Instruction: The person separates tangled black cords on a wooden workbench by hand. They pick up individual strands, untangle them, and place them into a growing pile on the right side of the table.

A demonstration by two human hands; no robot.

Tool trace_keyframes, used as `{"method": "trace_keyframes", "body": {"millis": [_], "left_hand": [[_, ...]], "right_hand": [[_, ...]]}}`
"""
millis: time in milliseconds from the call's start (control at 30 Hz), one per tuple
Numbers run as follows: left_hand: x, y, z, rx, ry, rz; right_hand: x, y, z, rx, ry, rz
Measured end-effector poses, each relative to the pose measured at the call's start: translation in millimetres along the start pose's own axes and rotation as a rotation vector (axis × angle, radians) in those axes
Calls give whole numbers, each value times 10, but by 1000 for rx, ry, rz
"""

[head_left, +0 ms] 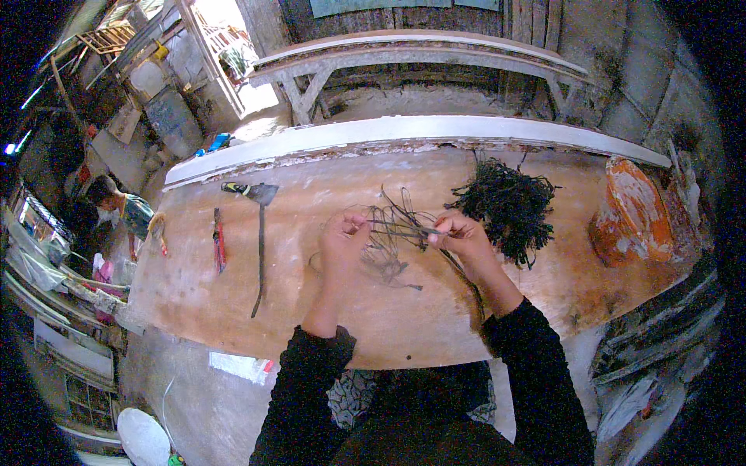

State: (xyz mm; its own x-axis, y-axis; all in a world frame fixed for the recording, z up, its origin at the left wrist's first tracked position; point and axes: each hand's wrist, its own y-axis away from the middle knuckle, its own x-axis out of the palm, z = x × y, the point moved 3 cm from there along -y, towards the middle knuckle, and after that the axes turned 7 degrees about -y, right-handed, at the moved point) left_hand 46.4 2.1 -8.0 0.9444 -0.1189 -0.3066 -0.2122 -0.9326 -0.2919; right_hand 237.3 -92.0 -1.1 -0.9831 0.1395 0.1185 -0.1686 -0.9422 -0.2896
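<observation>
Between my hands runs a thin dark strand, pinched at one end by my left hand and at the other by my right hand. A loose tangle of dark strands lies on the tabletop under and between them. Beyond my right hand sits a large bushy bundle of black knotted strips. A longer dark strip trails from near my right hand toward the table's near edge. Left of my left hand lie a putty knife, a straight dark strip and a red-handled tool.
The wooden table has a white board along its far edge. A paint-smeared orange bucket lies tipped at the right. Behind stands a long bench. A person is at the table's left end.
</observation>
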Motion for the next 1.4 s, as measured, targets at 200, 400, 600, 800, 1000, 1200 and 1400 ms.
{"method": "trace_keyframes", "body": {"millis": [200, 400, 600, 800, 1000, 1200, 1400], "left_hand": [[-15, -3, -46, -123, 137, 6], [97, 23, -93, -123, 159, 82], [243, 147, -181, -37, 311, 282], [396, 442, -471, -153, 508, 869], [317, 350, -303, 8, 530, 644], [63, 68, -32, 32, 253, 67], [-48, -15, -35, 114, -126, -116]], "right_hand": [[278, 150, 258, 338, -438, 402], [164, 133, 110, 246, -370, 301], [46, 28, 54, 97, -176, 85], [-149, -72, -270, 45, 70, -159], [-231, -77, -225, -82, 385, -302], [-108, -45, -82, 23, 236, -250], [238, 115, 115, 169, -243, 250]]}}
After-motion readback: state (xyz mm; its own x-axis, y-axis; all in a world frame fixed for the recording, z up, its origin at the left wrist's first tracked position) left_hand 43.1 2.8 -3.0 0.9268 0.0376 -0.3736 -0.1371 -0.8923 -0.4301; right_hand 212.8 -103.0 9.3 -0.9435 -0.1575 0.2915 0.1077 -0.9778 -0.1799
